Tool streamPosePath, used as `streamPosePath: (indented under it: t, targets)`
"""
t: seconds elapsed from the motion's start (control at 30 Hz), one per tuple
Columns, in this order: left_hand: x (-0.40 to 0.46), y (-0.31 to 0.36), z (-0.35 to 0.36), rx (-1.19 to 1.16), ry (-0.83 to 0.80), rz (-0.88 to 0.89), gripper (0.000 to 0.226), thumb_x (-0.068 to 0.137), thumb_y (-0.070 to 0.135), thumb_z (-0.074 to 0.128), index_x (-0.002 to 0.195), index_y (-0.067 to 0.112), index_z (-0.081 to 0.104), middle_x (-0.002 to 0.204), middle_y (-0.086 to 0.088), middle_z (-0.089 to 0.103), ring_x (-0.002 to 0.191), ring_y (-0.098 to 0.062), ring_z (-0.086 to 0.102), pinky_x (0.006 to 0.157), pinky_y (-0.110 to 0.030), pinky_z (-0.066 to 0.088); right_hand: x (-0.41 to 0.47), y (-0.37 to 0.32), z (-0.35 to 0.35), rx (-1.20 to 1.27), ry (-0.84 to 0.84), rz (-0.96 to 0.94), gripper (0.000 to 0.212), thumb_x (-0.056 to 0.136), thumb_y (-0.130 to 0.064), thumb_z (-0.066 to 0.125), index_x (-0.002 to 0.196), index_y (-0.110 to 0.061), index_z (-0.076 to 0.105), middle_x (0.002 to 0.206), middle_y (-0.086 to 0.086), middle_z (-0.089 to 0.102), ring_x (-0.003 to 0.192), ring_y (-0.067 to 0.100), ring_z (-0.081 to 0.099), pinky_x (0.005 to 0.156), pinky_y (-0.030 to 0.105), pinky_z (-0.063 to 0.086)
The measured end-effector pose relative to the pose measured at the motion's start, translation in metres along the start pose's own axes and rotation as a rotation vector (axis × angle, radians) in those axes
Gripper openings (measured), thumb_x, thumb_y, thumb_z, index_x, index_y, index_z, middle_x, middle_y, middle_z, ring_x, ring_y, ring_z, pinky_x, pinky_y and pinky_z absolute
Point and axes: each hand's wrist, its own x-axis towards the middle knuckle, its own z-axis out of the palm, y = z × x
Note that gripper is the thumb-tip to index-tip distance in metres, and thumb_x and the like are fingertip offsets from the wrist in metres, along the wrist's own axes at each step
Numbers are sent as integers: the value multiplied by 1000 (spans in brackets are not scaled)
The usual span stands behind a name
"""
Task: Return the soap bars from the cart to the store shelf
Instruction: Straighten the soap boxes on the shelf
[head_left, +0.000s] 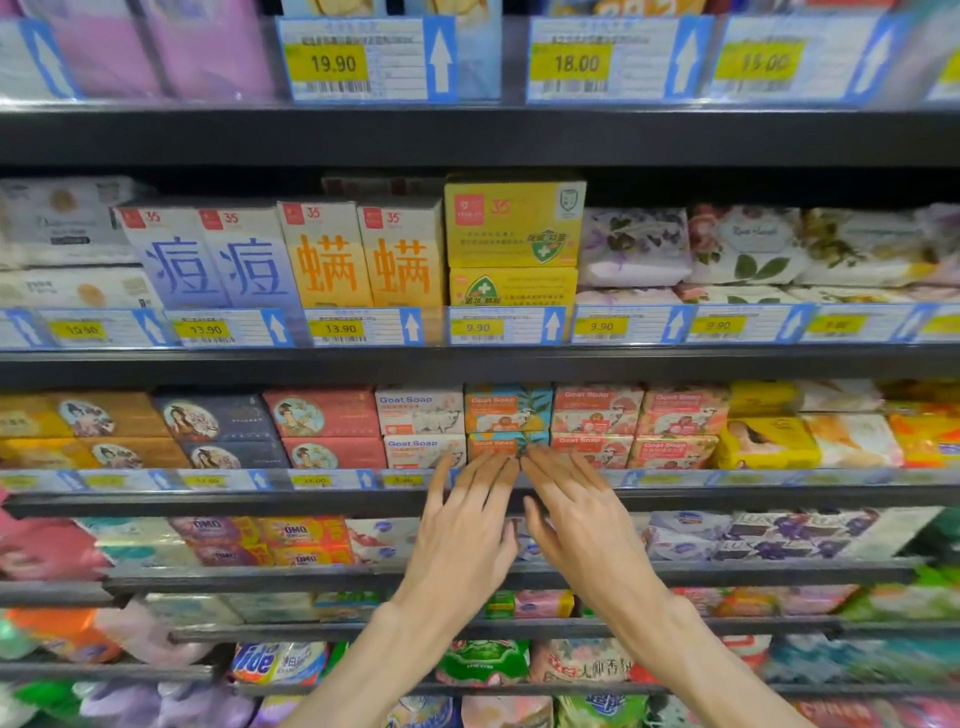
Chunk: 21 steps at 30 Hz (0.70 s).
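Head view: both bare hands are raised side by side with flat, spread fingers and nothing gripped, the left hand (462, 525) and the right hand (582, 514) reaching toward the dark metal store shelf (208, 501). Their fingertips are pressed at, or held just short of, the lower teal-and-orange rectangular cardboard Goat Soap box (498, 446), which is set beneath a matching box (508, 413). These are flanked by white Goat Soap cartons (421, 415) on the left and pink ones (597, 413) on the right, above glossy plastic price strips (311, 480).
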Motion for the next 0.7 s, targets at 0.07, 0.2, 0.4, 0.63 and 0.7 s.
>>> streamPosePath:
  t: [0.07,0.2,0.4,0.63,0.7]
  targets:
    - [1,1,0,-8,14,-5,62,90,32,52,148,17,39,150,1,45,141,-16,38,121,-52,19,0,1,2,10,-20,8,45,96,-25,44,137,-9,54,142,7,56,131,17,52,115,38,36]
    - [2,2,0,-20,23,-17,61,90,32,53,147,17,40,149,1,46,140,-15,40,120,-53,19,2,0,0,40,-38,34,47,95,-25,45,139,-10,53,143,7,54,132,17,51,116,38,35]
    - [-2,-1,-7,-86,43,-7,51,95,34,47,145,22,43,147,6,47,139,-12,39,120,-50,19,2,-3,-10,62,-31,22,43,97,-27,47,135,-10,56,139,6,58,129,18,54,115,35,36]
    - [8,-34,-42,-112,293,9,44,93,14,56,137,13,52,139,-2,51,136,-23,42,117,-47,26,34,-10,-38,85,104,-6,37,94,-16,57,131,-9,58,132,7,59,125,24,52,103,33,46]
    - [18,-49,-52,-52,294,-47,50,90,12,58,139,12,50,134,-6,53,128,-28,46,115,-48,30,48,-9,-43,-6,102,65,37,92,-20,62,127,-9,60,122,10,61,114,30,56,93,38,52]
